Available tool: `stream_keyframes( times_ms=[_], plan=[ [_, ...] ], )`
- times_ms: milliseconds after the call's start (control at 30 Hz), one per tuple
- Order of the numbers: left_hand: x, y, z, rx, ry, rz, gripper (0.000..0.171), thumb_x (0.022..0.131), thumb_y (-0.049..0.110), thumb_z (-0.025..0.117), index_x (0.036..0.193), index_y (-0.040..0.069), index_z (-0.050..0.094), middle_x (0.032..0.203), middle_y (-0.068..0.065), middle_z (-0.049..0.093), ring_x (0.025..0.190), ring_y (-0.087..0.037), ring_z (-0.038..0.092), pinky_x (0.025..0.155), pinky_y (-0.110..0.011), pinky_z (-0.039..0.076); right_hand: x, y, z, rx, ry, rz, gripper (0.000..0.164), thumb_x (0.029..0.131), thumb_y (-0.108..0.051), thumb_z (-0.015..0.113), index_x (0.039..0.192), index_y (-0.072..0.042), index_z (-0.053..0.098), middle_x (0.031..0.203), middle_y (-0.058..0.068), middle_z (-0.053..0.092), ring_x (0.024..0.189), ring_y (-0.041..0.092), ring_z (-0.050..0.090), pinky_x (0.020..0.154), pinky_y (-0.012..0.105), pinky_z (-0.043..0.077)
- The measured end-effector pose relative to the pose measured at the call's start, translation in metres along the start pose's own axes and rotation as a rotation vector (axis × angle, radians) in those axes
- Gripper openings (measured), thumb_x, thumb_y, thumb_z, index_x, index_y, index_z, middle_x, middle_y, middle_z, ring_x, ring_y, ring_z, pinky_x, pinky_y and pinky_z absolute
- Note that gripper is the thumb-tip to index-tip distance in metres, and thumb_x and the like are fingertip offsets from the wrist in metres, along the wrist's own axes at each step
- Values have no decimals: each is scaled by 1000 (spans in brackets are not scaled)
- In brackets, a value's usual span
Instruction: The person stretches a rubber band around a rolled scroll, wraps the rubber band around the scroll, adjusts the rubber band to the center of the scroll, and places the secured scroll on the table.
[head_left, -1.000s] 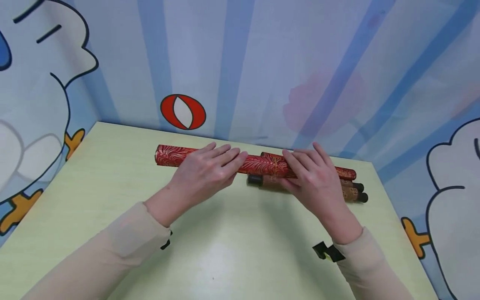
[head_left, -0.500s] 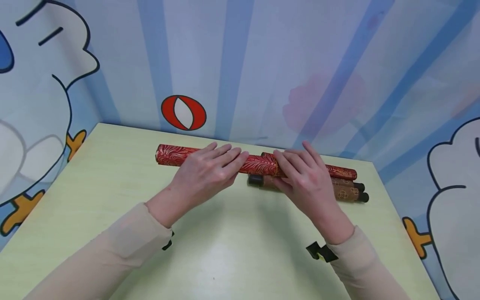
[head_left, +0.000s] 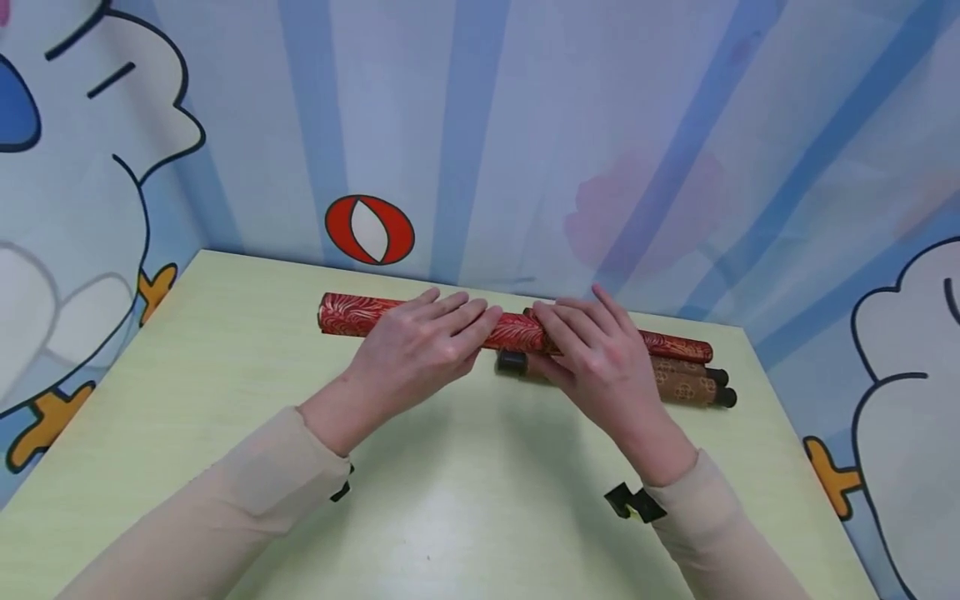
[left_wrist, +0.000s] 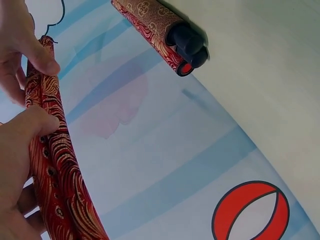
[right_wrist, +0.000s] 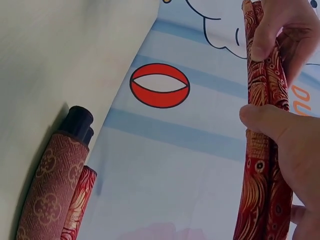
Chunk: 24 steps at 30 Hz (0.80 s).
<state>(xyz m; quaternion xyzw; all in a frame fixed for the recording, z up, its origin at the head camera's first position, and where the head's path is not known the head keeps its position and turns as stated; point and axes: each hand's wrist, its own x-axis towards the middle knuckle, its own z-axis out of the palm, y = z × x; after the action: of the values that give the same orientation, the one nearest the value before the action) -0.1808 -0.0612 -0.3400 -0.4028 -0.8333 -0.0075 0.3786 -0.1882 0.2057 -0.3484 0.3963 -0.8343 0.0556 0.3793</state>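
Both hands hold up a long red rolled scroll [head_left: 513, 332] with gold swirls, above the back of the table. In the wrist views it shows as two rolled sides lying side by side. My left hand [head_left: 423, 343] grips its left-middle part, thumb [left_wrist: 42, 120] on the near side. Farther right, my right hand [head_left: 600, 354] grips it too, thumb [right_wrist: 260, 116] across it, covering its right end in the head view. Behind and below the right hand lie another red roll [head_left: 678, 346] and two brown patterned scrolls [head_left: 688, 388] with black end knobs, partly hidden.
The pale table [head_left: 225, 358] ends at a back wall [head_left: 487, 150] with blue stripes and cartoon prints. The lying rolls sit close to the table's back edge on the right.
My right hand has slid left along the red scroll, closer to the left hand. The left hand keeps its grip almost unmoved, and the rolls on the table stay put.
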Motion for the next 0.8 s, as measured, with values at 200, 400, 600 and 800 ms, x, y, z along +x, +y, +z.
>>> stream_keyframes(
  times_ms=[200, 400, 600, 800],
  plan=[
    [1, 1, -1, -11, -4, -6, 49, 88, 24, 90, 132, 9, 75, 123, -11, 79, 108, -25, 78, 95, -45, 63, -7, 6, -7, -49, -19, 18, 69, 75, -25, 101, 133, 0, 73, 113, 18, 78, 105, 38, 72, 114, 63, 47],
    [0, 0, 0, -2, 4, -5, 50, 89, 23, 89, 135, 10, 74, 127, -10, 77, 112, -25, 77, 99, -47, 61, -8, 10, -9, -6, -13, -5, 63, 76, -22, 99, 130, -1, 75, 108, 17, 77, 89, 37, 72, 88, 52, 63],
    [-6, -3, 1, 48, -13, -6, 59, 89, 26, 90, 143, 12, 70, 138, -9, 73, 123, -25, 72, 109, -46, 55, -12, 11, -11, -8, -42, 7, 58, 80, -19, 96, 132, -4, 75, 112, 15, 77, 89, 35, 71, 72, 48, 64],
    [-14, -9, 3, 56, -10, -19, 65, 87, 25, 92, 146, 11, 67, 143, -10, 70, 129, -28, 69, 114, -47, 51, -16, 15, -12, 6, -32, 34, 59, 81, -16, 95, 134, -5, 74, 116, 15, 77, 94, 35, 71, 70, 48, 64]
  ],
)
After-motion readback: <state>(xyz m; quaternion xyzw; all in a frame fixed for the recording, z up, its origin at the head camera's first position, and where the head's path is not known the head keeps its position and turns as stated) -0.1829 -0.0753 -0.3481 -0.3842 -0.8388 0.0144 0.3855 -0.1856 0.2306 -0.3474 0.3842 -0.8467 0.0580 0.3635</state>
